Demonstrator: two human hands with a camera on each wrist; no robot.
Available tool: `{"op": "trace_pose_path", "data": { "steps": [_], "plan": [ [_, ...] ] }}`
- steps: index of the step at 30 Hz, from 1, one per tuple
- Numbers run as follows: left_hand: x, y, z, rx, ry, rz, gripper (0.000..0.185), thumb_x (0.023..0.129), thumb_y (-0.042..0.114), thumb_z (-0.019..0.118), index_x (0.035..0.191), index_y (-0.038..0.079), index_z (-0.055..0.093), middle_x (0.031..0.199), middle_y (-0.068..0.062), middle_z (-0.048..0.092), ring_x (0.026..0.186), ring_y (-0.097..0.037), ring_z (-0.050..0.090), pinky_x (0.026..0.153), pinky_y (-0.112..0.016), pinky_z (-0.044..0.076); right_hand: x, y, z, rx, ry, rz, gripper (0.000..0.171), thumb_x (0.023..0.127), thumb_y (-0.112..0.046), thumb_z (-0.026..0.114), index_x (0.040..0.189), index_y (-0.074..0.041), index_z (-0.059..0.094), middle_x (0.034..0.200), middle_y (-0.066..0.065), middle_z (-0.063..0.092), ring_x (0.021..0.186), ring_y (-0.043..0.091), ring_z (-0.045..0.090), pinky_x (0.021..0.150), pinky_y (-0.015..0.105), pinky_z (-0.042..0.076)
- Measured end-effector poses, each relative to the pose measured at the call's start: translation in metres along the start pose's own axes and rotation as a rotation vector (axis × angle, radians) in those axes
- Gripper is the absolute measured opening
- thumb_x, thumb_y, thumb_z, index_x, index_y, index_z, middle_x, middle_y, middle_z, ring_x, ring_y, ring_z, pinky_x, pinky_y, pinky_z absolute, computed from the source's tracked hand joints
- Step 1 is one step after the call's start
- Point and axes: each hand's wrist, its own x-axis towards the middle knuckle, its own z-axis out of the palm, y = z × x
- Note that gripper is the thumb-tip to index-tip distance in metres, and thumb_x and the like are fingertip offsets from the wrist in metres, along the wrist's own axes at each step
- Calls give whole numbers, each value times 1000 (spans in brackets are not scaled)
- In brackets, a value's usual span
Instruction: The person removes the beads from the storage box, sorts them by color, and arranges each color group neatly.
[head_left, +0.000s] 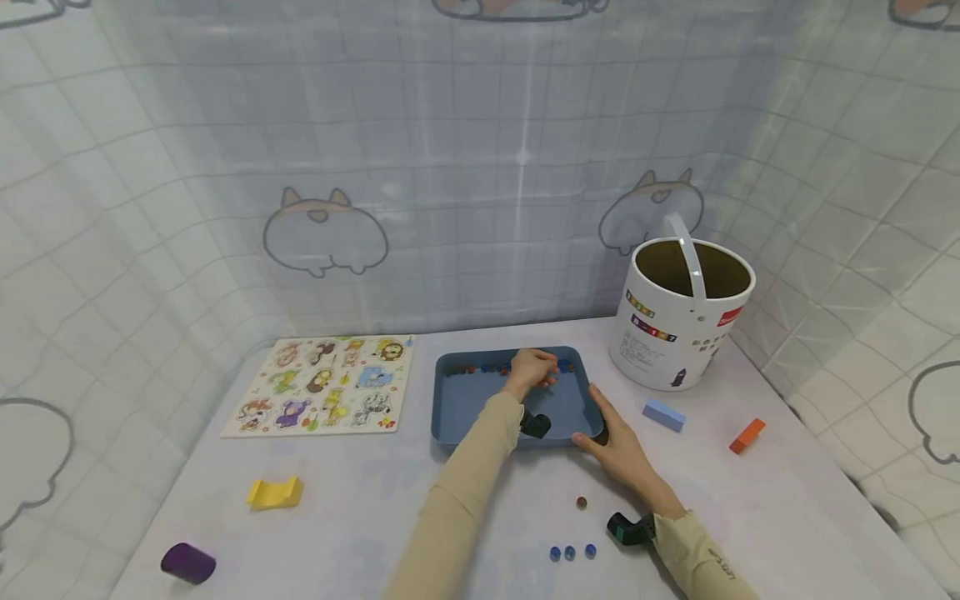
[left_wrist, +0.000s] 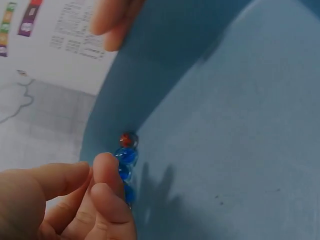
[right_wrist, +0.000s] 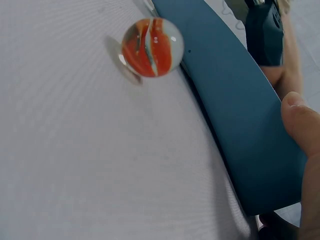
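A blue-grey tray (head_left: 472,417) holds several red and blue marbles in a row along its back wall. My left hand (head_left: 531,369) reaches into the tray at that row. Its loosely bent fingers (left_wrist: 112,202) lie against the blue marbles (left_wrist: 126,156), partly covering them, and a red marble (left_wrist: 128,140) ends the row. Around the tray's front right corner, my right hand (head_left: 622,450) holds it from outside, thumb (right_wrist: 295,112) at the front rim and fingers along the right side. An orange-and-white marble (right_wrist: 152,47) lies on the table before the tray.
Three blue marbles (head_left: 570,552) sit nearer the front. A white bucket (head_left: 652,350), a blue block (head_left: 663,415) and an orange block (head_left: 747,436) stand to the right. Leftward are an animal puzzle board (head_left: 315,425), a yellow block (head_left: 274,494) and a purple cylinder (head_left: 188,563).
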Motion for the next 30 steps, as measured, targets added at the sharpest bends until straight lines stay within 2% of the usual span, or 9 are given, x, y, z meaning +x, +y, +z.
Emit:
{"op": "trace_pose_path", "data": {
  "steps": [4,11,19,22,25,30],
  "plan": [
    [5,-5,5,64,9,-6,21,96,12,60,111,4,72,90,-12,75,53,-6,61,57,-24,54,-1,-2,4,2,-6,-3,87,89,-34,70,156,-16,19,160,17,23,143,42,28,111,61,28],
    [8,-17,12,97,-17,-15,20,95,11,60,108,3,73,82,-12,74,47,-8,57,47,-20,46,-6,-3,12,20,-11,5,87,88,-35,70,156,-17,19,160,15,23,144,41,28,111,61,28],
    [4,-13,12,182,-36,-39,15,91,5,62,97,-3,74,70,-13,72,44,-9,54,42,-19,44,-6,-1,12,8,1,7,87,88,-35,71,156,-17,19,160,15,24,143,41,29,111,61,29],
    [3,-11,9,219,-55,-40,14,91,9,66,94,-2,74,69,-12,72,44,-9,54,44,-20,45,-6,-1,10,-3,3,-2,87,88,-35,70,156,-16,20,160,16,24,142,43,30,109,62,30],
    [2,-6,4,225,-70,-27,17,92,15,67,98,1,75,74,-9,73,47,-8,56,48,-21,48,-5,0,7,-15,1,-3,87,88,-35,70,156,-15,19,160,17,24,142,43,30,109,62,30],
    [-6,5,-10,132,-105,44,22,94,21,63,107,6,72,87,-8,75,68,-21,70,67,-32,57,-2,0,2,-18,4,-2,87,89,-35,70,156,-16,18,161,16,22,143,43,28,110,61,28]
  ]
}}
